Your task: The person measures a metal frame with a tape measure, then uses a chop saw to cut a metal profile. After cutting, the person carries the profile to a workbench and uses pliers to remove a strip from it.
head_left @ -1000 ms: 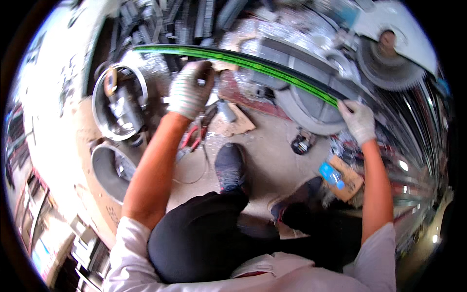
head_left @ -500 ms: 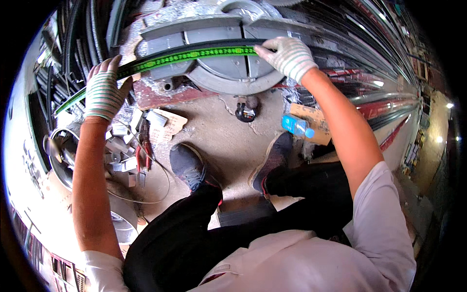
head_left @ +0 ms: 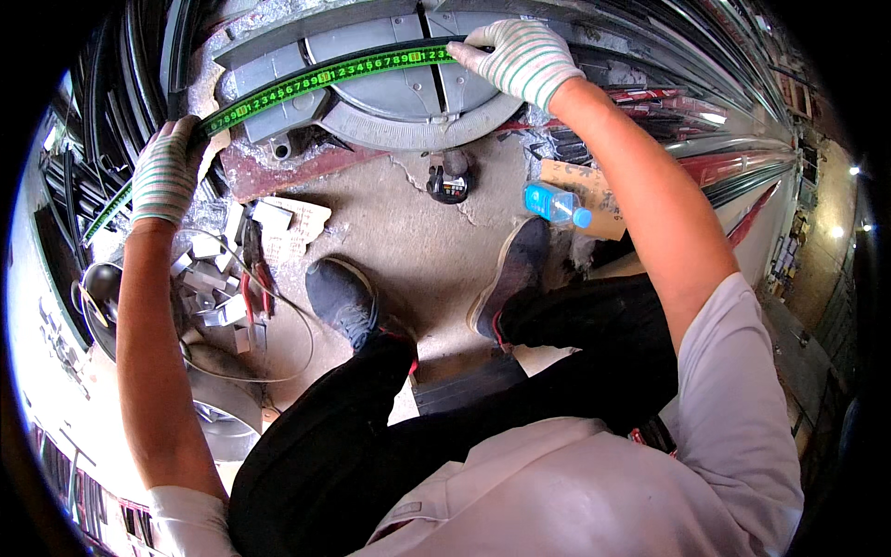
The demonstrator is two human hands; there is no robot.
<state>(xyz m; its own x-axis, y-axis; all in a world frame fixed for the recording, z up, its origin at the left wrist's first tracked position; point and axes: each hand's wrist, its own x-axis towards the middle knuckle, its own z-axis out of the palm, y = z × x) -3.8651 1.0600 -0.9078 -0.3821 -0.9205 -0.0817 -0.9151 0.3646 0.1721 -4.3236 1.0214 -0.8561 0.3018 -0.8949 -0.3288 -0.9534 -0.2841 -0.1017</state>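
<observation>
A bright green measuring tape [head_left: 325,78] with dark figures runs in a bow across the top of the view, between my two hands. At its left part my left hand [head_left: 167,174], in a white glove with green stripes, is closed round it. The tape's left end [head_left: 107,215] sticks out past that hand. My right hand [head_left: 529,63], in a matching glove, pinches the other end between thumb and fingers. A thin dark strip [head_left: 371,50] follows the tape's far edge. Right behind and below both lies a grey round metal saw base [head_left: 399,125] with a slot.
On the floor are a black tape-measure case [head_left: 449,184], a blue-labelled bottle [head_left: 555,203] on cardboard [head_left: 608,209], and red-handled pliers [head_left: 256,283] among metal offcuts [head_left: 209,278]. Long dark profiles [head_left: 121,84] crowd the left; bundled metal lengths [head_left: 705,121] fill the right. My shoes [head_left: 342,292] stand between.
The whole scene has slid up and left in the picture as the view shifted. Both hands keep their hold on the tape, which stays stretched over the saw base.
</observation>
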